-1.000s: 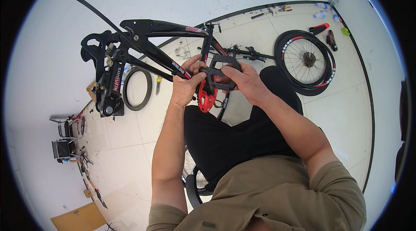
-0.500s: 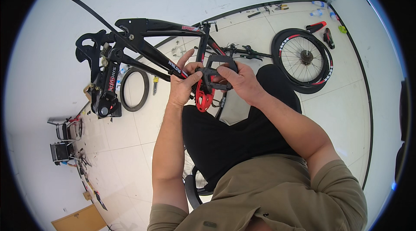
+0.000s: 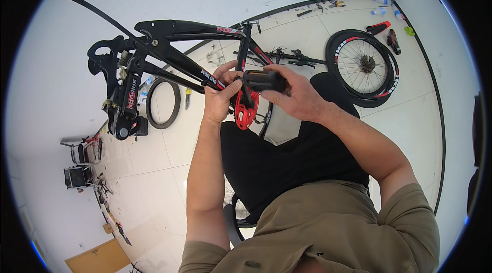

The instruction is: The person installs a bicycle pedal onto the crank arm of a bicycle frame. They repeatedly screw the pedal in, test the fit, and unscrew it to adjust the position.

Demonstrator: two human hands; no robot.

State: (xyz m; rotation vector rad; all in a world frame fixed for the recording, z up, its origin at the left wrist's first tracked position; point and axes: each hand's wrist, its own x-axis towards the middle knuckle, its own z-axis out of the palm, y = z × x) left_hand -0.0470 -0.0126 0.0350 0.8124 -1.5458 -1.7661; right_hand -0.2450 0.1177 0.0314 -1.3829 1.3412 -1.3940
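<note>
My right hand (image 3: 296, 93) is closed on a black bicycle pedal (image 3: 264, 81), fingers over its far side and thumb beneath. The pedal's inner end meets the black crank arm (image 3: 248, 100); the axle joint is hidden by my left fingers. My left hand (image 3: 221, 96) pinches about the end of the crank, thumb toward the pedal. Below the crank is a red chain guard (image 3: 246, 116). The black bicycle frame (image 3: 184, 63) is held up on the left by a dark stand clamp (image 3: 130, 83).
A wheel with a cassette (image 3: 361, 65) lies on the tiled floor at right, beside a red-black saddle (image 3: 378, 28). A loose tyre (image 3: 177, 104) lies left, near a yellow-handled tool (image 3: 188, 98). Handlebars (image 3: 292, 58) lie beyond the frame. Tools (image 3: 304, 13) and bottles (image 3: 378, 11) line the far wall.
The pedal has turned about its axle, from showing its open cage broadside to lying edge-on. My right hand has turned with it; my left hand stays at the crank.
</note>
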